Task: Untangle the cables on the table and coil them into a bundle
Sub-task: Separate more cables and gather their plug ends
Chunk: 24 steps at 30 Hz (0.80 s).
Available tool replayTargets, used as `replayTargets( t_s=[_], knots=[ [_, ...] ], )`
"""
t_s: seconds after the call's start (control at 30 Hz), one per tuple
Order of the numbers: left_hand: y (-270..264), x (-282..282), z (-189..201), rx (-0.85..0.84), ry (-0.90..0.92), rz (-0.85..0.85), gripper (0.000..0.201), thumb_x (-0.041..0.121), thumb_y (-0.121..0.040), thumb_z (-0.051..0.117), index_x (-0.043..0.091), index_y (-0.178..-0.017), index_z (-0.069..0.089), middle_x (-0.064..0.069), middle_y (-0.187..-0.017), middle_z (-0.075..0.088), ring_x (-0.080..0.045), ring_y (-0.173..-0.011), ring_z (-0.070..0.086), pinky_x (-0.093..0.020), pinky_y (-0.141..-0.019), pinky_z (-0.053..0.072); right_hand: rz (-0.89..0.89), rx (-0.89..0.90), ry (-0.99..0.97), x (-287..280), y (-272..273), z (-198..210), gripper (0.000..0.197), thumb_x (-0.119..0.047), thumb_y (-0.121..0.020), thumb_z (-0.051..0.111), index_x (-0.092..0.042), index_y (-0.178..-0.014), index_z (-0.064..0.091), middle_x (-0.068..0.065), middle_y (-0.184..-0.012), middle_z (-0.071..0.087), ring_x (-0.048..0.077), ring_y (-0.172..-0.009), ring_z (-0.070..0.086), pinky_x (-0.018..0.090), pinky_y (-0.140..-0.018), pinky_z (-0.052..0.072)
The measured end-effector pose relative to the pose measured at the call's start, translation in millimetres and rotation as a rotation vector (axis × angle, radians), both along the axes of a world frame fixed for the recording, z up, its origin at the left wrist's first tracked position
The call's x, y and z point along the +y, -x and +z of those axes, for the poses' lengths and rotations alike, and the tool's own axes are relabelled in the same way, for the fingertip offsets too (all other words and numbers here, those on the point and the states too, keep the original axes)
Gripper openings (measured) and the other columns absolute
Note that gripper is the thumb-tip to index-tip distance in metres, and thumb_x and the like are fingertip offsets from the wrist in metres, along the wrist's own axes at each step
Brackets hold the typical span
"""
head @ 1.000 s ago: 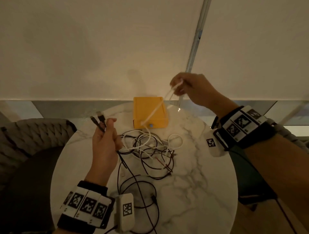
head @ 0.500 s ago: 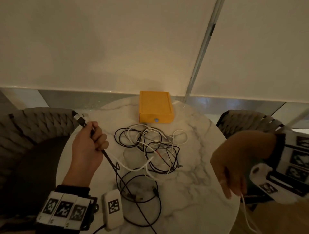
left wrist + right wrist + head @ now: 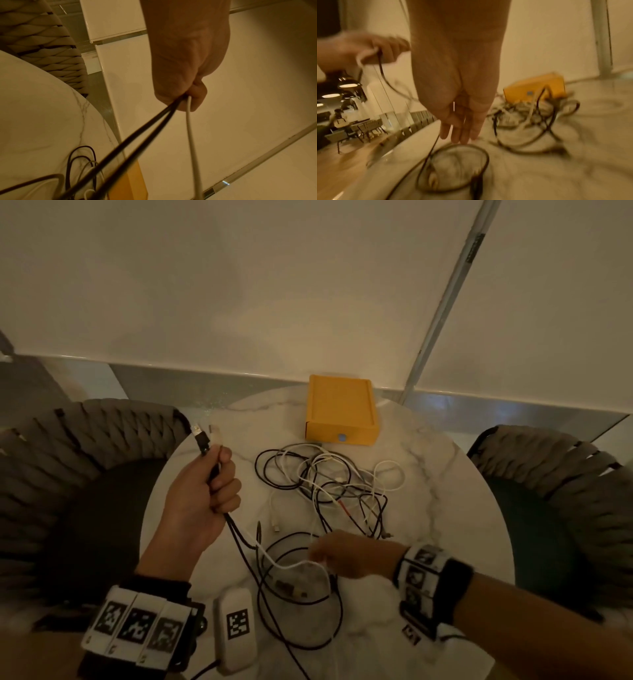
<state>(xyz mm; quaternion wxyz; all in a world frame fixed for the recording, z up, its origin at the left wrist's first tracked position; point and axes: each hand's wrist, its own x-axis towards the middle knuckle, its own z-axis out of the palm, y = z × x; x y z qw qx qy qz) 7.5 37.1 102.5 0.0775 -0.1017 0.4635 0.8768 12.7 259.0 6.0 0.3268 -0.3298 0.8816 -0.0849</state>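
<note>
A tangle of black and white cables lies mid-table on the round marble table. My left hand is raised at the table's left edge. It grips two black cables and a white cable in a fist, and their plug ends stick up above it. The white cable sags from that fist to my right hand, which hovers low over a black loop near the front. In the blurred right wrist view its fingers point down, straight and together, at the cables.
A yellow box stands at the back of the table, just behind the tangle. Woven chairs flank the table on the left and on the right. A pale wall rises behind.
My right hand came down from high over the box, swung past the table's right edge, and now sits over the near loops. My left hand shifted left with its cables.
</note>
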Motion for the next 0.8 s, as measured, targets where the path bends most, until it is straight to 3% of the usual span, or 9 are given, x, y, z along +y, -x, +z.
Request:
replayTargets(
  t_s=[0.17, 0.27, 0.37, 0.47, 0.57, 0.63, 0.67, 0.7, 0.8],
  knots=[
    [-6, -13, 3, 0.011, 0.028, -0.066, 0.038, 0.026, -0.099, 0.028, 0.018, -0.067, 0.047, 0.008, -0.041, 0.029, 0.000, -0.029, 0.020, -0.015, -0.029, 0.014, 0.155, 0.105, -0.038, 8, 2, -41, 0.030, -0.014, -0.088, 0.052, 0.003, -0.112, 0.058, 0.028, -0.113, 0.055, 0.042, -0.099, 0.052, 0.046, -0.085, 0.043],
    [-9, -21, 4, -0.002, 0.038, -0.095, 0.038, 0.026, -0.095, 0.032, 0.019, -0.063, 0.050, 0.010, -0.042, 0.029, -0.001, -0.031, 0.015, -0.012, -0.030, 0.014, -0.076, 0.249, -0.059, 39, 27, -41, 0.028, -0.005, -0.091, 0.041, 0.005, -0.112, 0.056, 0.024, -0.117, 0.057, 0.038, -0.105, 0.053, 0.043, -0.095, 0.043],
    [-12, -23, 6, -0.009, 0.046, -0.147, 0.030, 0.029, -0.085, 0.040, 0.020, -0.059, 0.053, 0.009, -0.042, 0.029, 0.001, -0.029, 0.020, -0.011, -0.030, 0.015, -0.311, 0.254, -0.199, 73, 51, -33, 0.032, -0.006, -0.091, 0.041, 0.000, -0.121, 0.052, 0.015, -0.125, 0.056, 0.031, -0.111, 0.054, 0.033, -0.091, 0.044],
    [-14, -21, 6, -0.008, 0.061, -0.186, 0.030, 0.029, -0.083, 0.040, 0.020, -0.058, 0.054, 0.009, -0.042, 0.028, 0.001, -0.028, 0.020, -0.011, -0.030, 0.014, -0.419, 0.226, -0.050, 68, 47, -22, 0.026, -0.005, -0.088, 0.046, -0.003, -0.109, 0.061, 0.016, -0.116, 0.060, 0.032, -0.111, 0.054, 0.031, -0.090, 0.042],
    [-14, -17, 7, -0.005, 0.059, -0.191, 0.030, 0.029, -0.083, 0.040, 0.020, -0.058, 0.053, 0.009, -0.042, 0.029, 0.001, -0.028, 0.020, -0.010, -0.030, 0.015, -0.183, 0.074, 0.130, 43, 12, -22, 0.032, -0.019, -0.081, 0.063, -0.011, -0.112, 0.059, 0.011, -0.119, 0.053, 0.026, -0.114, 0.046, 0.024, -0.090, 0.032],
    [-13, -16, 8, -0.004, 0.051, -0.192, 0.030, 0.029, -0.083, 0.040, 0.020, -0.058, 0.053, 0.009, -0.042, 0.029, 0.001, -0.028, 0.021, -0.010, -0.030, 0.016, 0.099, 0.151, -0.043, 31, -11, -30, 0.051, -0.034, -0.074, 0.070, -0.018, -0.120, 0.053, 0.008, -0.132, 0.042, 0.025, -0.121, 0.035, 0.036, -0.102, 0.029],
    [-12, -16, 8, -0.004, 0.052, -0.192, 0.030, 0.029, -0.083, 0.040, 0.020, -0.058, 0.054, 0.009, -0.042, 0.029, 0.001, -0.028, 0.021, -0.010, -0.030, 0.016, 0.195, 0.217, -0.138, 27, -21, -32, 0.047, -0.033, -0.076, 0.066, -0.017, -0.119, 0.054, 0.009, -0.133, 0.042, 0.028, -0.123, 0.035, 0.043, -0.102, 0.032],
    [-12, -15, 7, -0.004, 0.054, -0.191, 0.030, 0.029, -0.084, 0.040, 0.020, -0.058, 0.054, 0.009, -0.042, 0.029, 0.001, -0.028, 0.021, -0.010, -0.030, 0.016, 0.269, 0.246, -0.216, 23, -29, -32, 0.036, -0.027, -0.080, 0.059, -0.016, -0.114, 0.057, 0.009, -0.129, 0.047, 0.029, -0.121, 0.041, 0.046, -0.098, 0.038],
    [-11, -13, 7, -0.006, 0.054, -0.179, 0.030, 0.030, -0.084, 0.040, 0.021, -0.058, 0.053, 0.009, -0.042, 0.028, 0.000, -0.030, 0.017, -0.011, -0.030, 0.015, 0.376, 0.327, -0.278, 18, -49, -30, 0.013, -0.021, -0.075, 0.055, -0.025, -0.084, 0.064, -0.007, -0.098, 0.064, 0.014, -0.094, 0.058, 0.030, -0.080, 0.050]
  ],
)
